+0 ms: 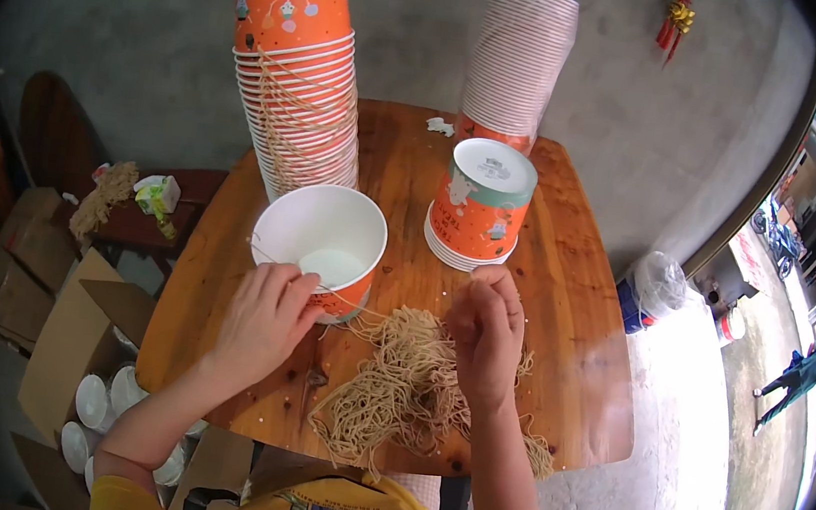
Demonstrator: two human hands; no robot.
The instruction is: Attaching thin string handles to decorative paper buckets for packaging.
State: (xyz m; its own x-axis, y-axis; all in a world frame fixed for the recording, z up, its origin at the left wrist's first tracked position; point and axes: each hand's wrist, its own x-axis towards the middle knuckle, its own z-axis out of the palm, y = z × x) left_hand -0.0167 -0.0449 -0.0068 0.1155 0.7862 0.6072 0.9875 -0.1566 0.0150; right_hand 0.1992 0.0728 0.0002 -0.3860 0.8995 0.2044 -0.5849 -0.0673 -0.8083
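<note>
Fingers of the right hand (485, 336) pinch a thin string just right of the white-lined paper bowl (321, 242); the left hand (263, 317) cups that bowl's near wall. String pile (405, 388) lies below-right of the bowl on the worktop (573, 304), nearer the right hand.

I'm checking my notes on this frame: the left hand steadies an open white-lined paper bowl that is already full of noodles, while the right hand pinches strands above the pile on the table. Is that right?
Not quite: the paper bowl is empty, its white inside bare in the head view. The rest holds: the left hand steadies it, and the right hand pinches strands above the noodle pile on the wooden table.
</note>
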